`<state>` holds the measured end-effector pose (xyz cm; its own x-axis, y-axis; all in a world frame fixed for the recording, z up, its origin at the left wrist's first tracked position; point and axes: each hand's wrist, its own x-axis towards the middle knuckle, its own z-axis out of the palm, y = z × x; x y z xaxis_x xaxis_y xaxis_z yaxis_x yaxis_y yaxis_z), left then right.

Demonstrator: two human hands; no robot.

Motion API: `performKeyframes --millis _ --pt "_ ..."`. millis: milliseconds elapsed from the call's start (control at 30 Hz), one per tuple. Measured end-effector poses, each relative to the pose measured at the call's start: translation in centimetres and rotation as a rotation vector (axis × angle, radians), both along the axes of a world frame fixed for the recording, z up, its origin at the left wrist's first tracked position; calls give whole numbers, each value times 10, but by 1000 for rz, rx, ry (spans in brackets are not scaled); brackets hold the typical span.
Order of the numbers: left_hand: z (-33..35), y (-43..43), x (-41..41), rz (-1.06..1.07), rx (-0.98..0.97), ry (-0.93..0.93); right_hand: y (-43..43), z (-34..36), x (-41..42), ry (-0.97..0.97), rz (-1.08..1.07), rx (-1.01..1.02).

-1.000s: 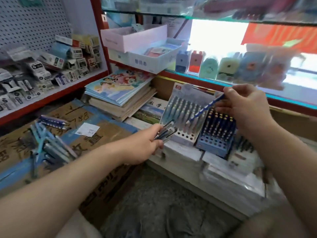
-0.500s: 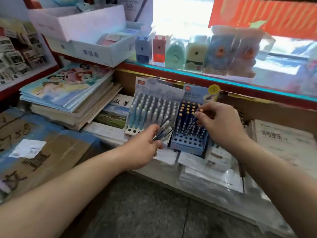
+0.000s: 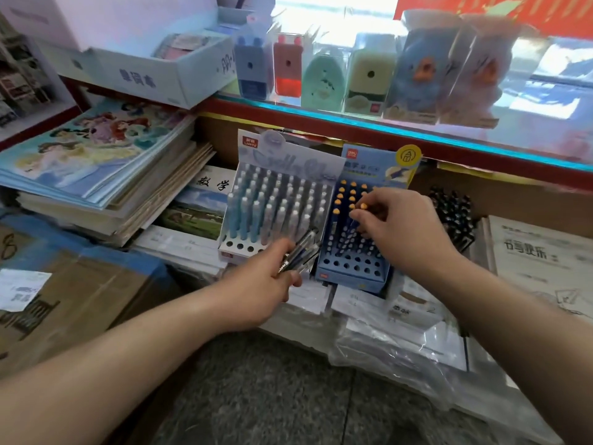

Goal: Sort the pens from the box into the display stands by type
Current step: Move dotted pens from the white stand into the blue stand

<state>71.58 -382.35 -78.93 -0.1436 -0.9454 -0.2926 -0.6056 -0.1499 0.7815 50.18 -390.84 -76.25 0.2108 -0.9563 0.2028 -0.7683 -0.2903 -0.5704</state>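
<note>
Two pen display stands sit side by side on stacked paper packs. The white stand [image 3: 239,248] on the left is filled with pale blue and white capped pens. The blue stand [image 3: 353,268] on the right carries dark pens with yellow tops and has empty holes along its front rows. My right hand [image 3: 398,226] hovers over the blue stand and pinches a yellow-topped pen [image 3: 363,207] standing among the others. My left hand [image 3: 266,284] grips a bundle of clear-barrelled pens [image 3: 301,252] in front of the gap between the stands.
Stacks of notebooks and colouring books [image 3: 96,162] lie to the left, above a taped cardboard box [image 3: 80,284]. A black stand of dark pens [image 3: 452,213] is right of my hand. Boxed sharpeners [image 3: 321,75] line the glass shelf above. Plastic-wrapped paper [image 3: 401,348] lies in front.
The view swung right, away from the box with loose pens. My right hand brought its blue pen down from mid-air into the blue stand. My left hand kept its bundle.
</note>
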Motion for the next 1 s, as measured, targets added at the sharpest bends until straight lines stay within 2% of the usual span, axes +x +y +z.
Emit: performKeyframes --millis 400,500,567,667,767,867,933,1000 --pt "0 4 -5 -34 1 73 -10 -3 9 233 1 -69" --pt "2 4 -6 -29 2 74 -12 -6 12 316 24 -15" --pt "2 5 -7 -29 6 77 -11 -8 13 306 43 49" --pt "3 5 -7 -29 9 73 -9 -11 12 285 46 40" --pt "3 3 -6 -24 10 74 -4 -6 10 201 37 18" --pt "5 1 -9 -38 -6 86 7 6 7 18 8 -11" --pt "7 -1 -15 -63 -19 94 17 15 6 -149 40 163" --pt "8 -1 -23 -96 -28 115 26 19 3 -237 112 397"
